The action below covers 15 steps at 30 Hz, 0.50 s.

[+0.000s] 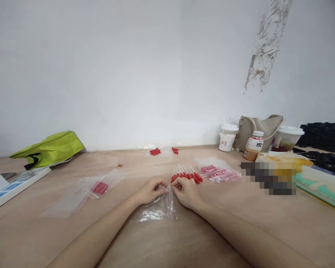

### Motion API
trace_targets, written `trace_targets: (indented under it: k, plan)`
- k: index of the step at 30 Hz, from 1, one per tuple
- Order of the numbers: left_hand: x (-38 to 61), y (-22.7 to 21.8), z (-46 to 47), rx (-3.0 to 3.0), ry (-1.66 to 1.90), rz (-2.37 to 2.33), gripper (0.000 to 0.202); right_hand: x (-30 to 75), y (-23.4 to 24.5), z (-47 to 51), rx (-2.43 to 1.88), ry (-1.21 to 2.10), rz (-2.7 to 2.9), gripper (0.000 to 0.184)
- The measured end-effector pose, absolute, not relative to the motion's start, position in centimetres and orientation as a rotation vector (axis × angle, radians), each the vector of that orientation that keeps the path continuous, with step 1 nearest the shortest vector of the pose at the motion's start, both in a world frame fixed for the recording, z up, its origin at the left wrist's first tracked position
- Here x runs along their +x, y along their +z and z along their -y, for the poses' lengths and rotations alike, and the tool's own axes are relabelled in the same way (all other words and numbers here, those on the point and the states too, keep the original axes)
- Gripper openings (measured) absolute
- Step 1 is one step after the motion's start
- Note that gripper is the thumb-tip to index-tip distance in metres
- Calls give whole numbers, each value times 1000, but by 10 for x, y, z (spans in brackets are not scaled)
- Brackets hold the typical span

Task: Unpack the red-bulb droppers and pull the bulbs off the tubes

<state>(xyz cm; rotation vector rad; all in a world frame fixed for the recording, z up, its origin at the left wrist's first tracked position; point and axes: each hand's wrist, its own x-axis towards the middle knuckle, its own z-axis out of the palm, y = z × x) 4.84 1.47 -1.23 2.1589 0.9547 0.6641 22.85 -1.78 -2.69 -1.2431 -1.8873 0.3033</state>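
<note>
Both hands pinch the top edge of a clear zip-lock bag (156, 213) with a red line along its seal. My left hand (153, 190) grips it from the left, fingers curled. On the other side, my right hand (186, 191) holds the bag's corner by the seal. Just beyond my right hand lie several thin white sticks with red tips (187, 175), fanned out in a row. Filled bags of red-tipped sticks (219, 171) lie further right. Left of my hands, another bag with red-tipped sticks (100, 187) rests beside flat clear bags (69, 197).
More red pieces (155, 151) lie by the wall. At left are a power strip (19, 186) and a lime-green bag (50, 149). At right stand a lidded paper cup (228, 137), a bottle (253, 147), a beige handbag (244, 132) and a drink cup (289, 138).
</note>
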Motion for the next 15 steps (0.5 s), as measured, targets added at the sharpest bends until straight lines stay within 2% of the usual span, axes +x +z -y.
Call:
trace_targets:
  k: [5, 10, 13, 15]
  plan:
    - [42, -5, -15, 2173, 590, -955, 32, 229, -26, 17, -1260, 343, 1829, 7]
    - [30, -2, -16, 2210, 640, -1043, 33, 234, -22, 20, -1313, 327, 1789, 14]
    - [-6, 10, -23, 2200, 778, -1250, 32, 235, -22, 21, -1274, 317, 1828, 10]
    - [-48, 23, -29, 2149, 885, -1607, 32, 235, -24, 21, -1258, 284, 1855, 8]
